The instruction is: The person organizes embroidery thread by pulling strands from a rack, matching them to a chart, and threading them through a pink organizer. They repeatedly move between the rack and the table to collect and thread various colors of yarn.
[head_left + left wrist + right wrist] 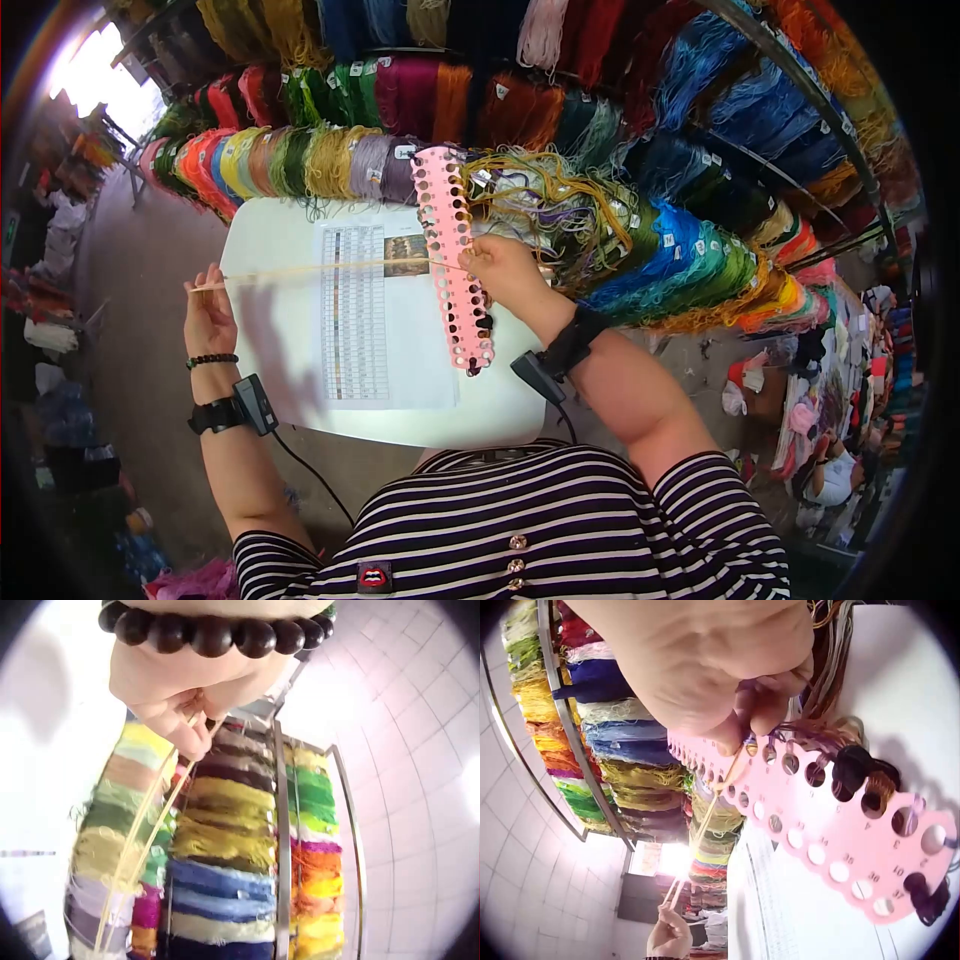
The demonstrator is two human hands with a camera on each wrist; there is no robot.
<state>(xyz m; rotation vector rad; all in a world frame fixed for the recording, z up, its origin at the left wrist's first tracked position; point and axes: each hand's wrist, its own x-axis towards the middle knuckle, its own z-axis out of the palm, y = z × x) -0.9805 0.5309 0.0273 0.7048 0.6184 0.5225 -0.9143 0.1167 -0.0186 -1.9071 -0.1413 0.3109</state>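
Left hand (208, 318) at left and right hand (508, 275) at the pink card (449, 225) pinch pale thread (320, 266) (two strands) in curled fingers over a table (275, 232); an uneven tug could snarl it.

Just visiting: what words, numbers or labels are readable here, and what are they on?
"3": pink card, beside a hole
"4": same card, beside the next hole
Card's other numbers: too blurred to be sure
Sheet: printed table, too small to read
Tags on the yarn: too small to read
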